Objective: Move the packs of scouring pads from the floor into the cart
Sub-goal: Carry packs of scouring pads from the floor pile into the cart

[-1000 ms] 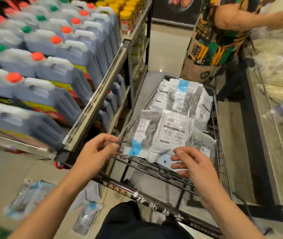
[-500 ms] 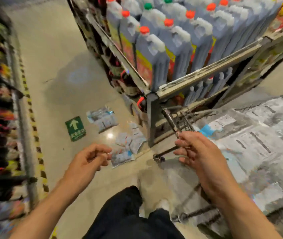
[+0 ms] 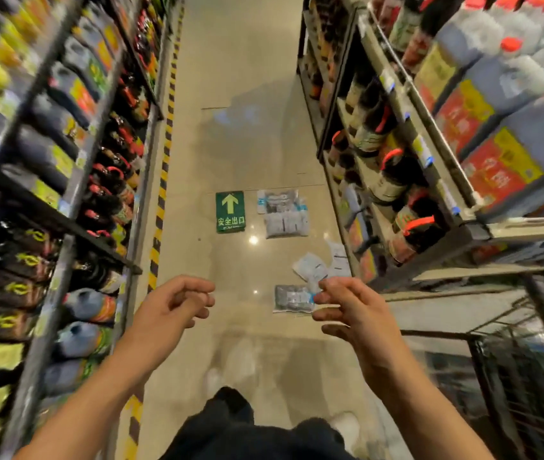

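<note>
The view has swung away from the cart since a second ago, when both hands were settling packs in its basket; now it faces down the aisle, and both hands are empty — the last load looks delivered and a fresh pickup is about to begin. On the left a shelf of dark bottles point(image 3: 74, 180) runs along the aisle, its foot marked by a yellow-and-black floor stripe point(image 3: 161, 207), so that side is a hard edge. The left hand point(image 3: 171, 307) hangs over bare floor with its fingers point(image 3: 197, 288) loosely curled and holding nothing. Past it lies a green exit sign point(image 3: 230, 211) stuck flat to the floor point(image 3: 230, 94), and just beside that a far stack of packs point(image 3: 283, 214). Nearer, the closest pack point(image 3: 292, 298) lies flat on the floor right by the right hand point(image 3: 356, 313), whose fingers point(image 3: 333, 287) are also slack and bent, gripping nothing; whether they touch the pack I cannot tell. A loose pair of white packs point(image 3: 322, 265) sits close to the foot of the right shelf point(image 3: 413, 161), where room for a hand is tight. The cart point(image 3: 496, 366) stands at the lower right, blurred, just behind the right arm. The middle of the aisle is open — the easiest reach is probably the closest pack.
</note>
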Demonstrator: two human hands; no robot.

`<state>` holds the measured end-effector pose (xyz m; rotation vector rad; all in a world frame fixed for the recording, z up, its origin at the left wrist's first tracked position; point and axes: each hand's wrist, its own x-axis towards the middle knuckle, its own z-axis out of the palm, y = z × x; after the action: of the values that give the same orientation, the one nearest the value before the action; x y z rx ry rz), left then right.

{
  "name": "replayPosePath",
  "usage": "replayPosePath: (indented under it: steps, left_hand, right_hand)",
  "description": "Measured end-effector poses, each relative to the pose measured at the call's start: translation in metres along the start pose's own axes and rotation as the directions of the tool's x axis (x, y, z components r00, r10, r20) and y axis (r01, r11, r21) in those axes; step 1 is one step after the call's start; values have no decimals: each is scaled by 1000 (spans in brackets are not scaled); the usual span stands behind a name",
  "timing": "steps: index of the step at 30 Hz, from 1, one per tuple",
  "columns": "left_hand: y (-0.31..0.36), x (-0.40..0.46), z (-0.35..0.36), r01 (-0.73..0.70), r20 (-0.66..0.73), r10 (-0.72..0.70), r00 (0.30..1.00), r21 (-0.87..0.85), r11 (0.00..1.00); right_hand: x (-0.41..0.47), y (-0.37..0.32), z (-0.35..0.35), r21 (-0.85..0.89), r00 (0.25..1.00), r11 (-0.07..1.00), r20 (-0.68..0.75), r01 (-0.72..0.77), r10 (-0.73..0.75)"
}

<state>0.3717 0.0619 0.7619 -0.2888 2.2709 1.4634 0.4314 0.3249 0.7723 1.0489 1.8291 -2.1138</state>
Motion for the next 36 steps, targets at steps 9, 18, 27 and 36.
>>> replayPosePath:
  steps: [9,18,27,36]
  left_hand:
    - [10,104,-135,39,-82,-40,996,-16,999]
    - [73,260,-128,14,15,-14,1000,-6,1000]
    - [150,441,-102,70,197,-112,974,206,976]
    - [219,615,-41,-5,316,-84,945,269,963]
  right_hand:
    - [62,-28,123,-61,999,998,-16,-29,28]
    - [190,-75,165,-15,991,996,-100,-92,90]
    - [336,-173,196,11,992,995,-78,-103,104]
    - [447,-210,210,94,958,980,-212,-175,192]
